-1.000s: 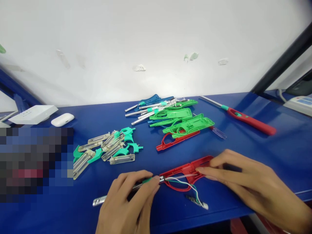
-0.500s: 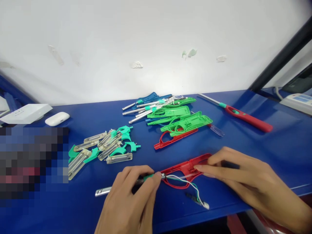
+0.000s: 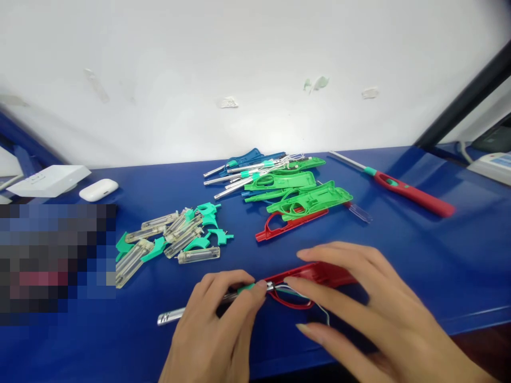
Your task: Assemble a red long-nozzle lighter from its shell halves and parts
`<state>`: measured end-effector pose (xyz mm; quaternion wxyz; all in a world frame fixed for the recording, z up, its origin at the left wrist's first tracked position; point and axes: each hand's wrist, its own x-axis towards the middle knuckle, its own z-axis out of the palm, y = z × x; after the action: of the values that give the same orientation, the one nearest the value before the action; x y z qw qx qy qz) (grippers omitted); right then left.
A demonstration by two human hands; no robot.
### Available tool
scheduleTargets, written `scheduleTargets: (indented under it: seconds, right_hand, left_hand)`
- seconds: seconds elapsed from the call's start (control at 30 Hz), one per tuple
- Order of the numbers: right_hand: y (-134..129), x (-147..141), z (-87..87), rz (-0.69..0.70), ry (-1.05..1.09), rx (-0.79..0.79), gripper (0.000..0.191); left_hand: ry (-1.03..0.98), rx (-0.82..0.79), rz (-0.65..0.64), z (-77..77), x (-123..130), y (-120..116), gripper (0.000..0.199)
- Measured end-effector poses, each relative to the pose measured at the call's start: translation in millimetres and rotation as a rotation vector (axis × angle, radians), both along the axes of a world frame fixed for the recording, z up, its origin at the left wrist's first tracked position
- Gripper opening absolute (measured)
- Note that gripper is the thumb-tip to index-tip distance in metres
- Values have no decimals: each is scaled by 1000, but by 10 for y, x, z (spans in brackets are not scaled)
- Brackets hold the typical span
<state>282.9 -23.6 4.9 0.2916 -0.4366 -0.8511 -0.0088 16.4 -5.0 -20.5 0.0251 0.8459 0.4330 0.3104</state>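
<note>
My left hand (image 3: 217, 319) pinches a silver lighter tube (image 3: 171, 316) with a green collar, close to its right end, where it meets the tip of a red lighter handle shell (image 3: 339, 274). Thin white wires (image 3: 293, 290) trail from that end over the shell's trigger loop. Above the shell and wires my right hand (image 3: 371, 308) has its fingers spread, with one fingertip at or near the wires. I see nothing gripped in it. Its fingers cover part of the shell and the wires' far ends.
Clear fuel tanks (image 3: 198, 255) and green triggers (image 3: 207, 209) lie in a heap at left. Green shells (image 3: 327, 197), another red shell (image 3: 293, 226) and silver tubes (image 3: 233, 187) are piled behind. An assembled red lighter (image 3: 415, 194) rests at right, a white earbud case (image 3: 99, 190) at far left.
My right hand has left the red shell's inside, opened its fingers and moved left towards the wires. My left hand keeps its hold on the tube. The view has shifted slightly.
</note>
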Motion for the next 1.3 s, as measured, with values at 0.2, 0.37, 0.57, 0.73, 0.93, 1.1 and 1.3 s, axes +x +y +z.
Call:
scheduleTargets:
  seconds: [0.2, 0.37, 0.57, 0.73, 0.93, 1.1, 1.3]
  right_hand:
    - [-5, -95, -97, -1, -95, -41, 32]
    - [-19, -75, -154, 20, -102, -53, 37]
    - [5, -168, -102, 29, -62, -27, 39]
    - [0, -132, -61, 42, -50, -18, 35]
    - [14, -140, -80, 57, -25, 1, 36]
    - [-39, -69, -93, 99, -58, -36, 34]
    - [-20, 7, -67, 148, -85, -63, 37]
  left_hand:
    - [10, 63, 25, 36, 34, -7, 33]
    - [-8, 83, 53, 72, 106, -30, 31]
    - [18, 45, 48, 60, 96, -34, 29]
    - [23, 2, 53, 36, 60, -47, 26]
    - [26, -4, 68, 39, 51, -64, 25]
    - [51, -3, 69, 57, 64, -39, 27]
    - [43, -16, 67, 81, 41, -74, 29]
